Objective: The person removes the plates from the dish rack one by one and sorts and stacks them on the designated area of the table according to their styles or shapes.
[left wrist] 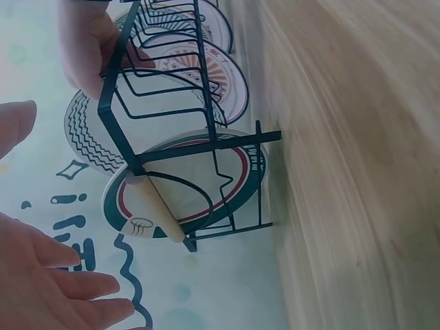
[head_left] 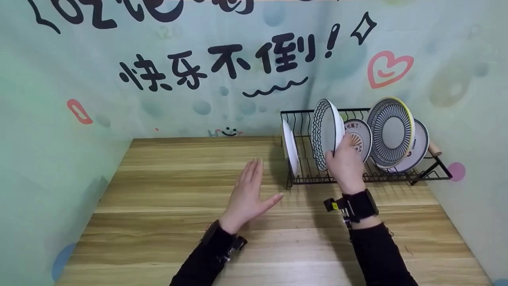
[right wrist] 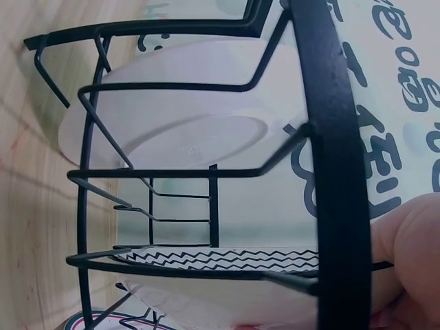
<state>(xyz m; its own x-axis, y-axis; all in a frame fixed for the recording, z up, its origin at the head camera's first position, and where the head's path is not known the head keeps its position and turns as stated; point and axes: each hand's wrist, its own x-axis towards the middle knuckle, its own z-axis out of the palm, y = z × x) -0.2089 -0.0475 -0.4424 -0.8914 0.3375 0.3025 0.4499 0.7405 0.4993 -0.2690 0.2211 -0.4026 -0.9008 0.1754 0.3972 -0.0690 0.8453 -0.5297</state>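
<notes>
My right hand (head_left: 346, 167) grips the near rim of a white dish with black zigzag lines (head_left: 326, 131). The dish stands upright among the wires of a black dish rack (head_left: 313, 182). In the right wrist view its zigzag face (right wrist: 220, 260) shows edge-on between the wires, with part of my hand at the lower right. Left of the rack, my left hand (head_left: 246, 196) is held over the tabletop, fingers straight and thumb spread, holding nothing. A plate with a green and red rim (left wrist: 237, 165) leans at the rack's left end, its white back (head_left: 291, 147) towards the zigzag dish.
Right of the zigzag dish, the rack holds a small plate with an orange sunburst (head_left: 358, 137), a large yellow-rimmed plate with black lines (head_left: 379, 131) and another plate (head_left: 421, 149). A wooden peg (head_left: 435, 149) sticks out at the right end. A printed backdrop (head_left: 190, 111) borders the wooden tabletop (head_left: 158, 222).
</notes>
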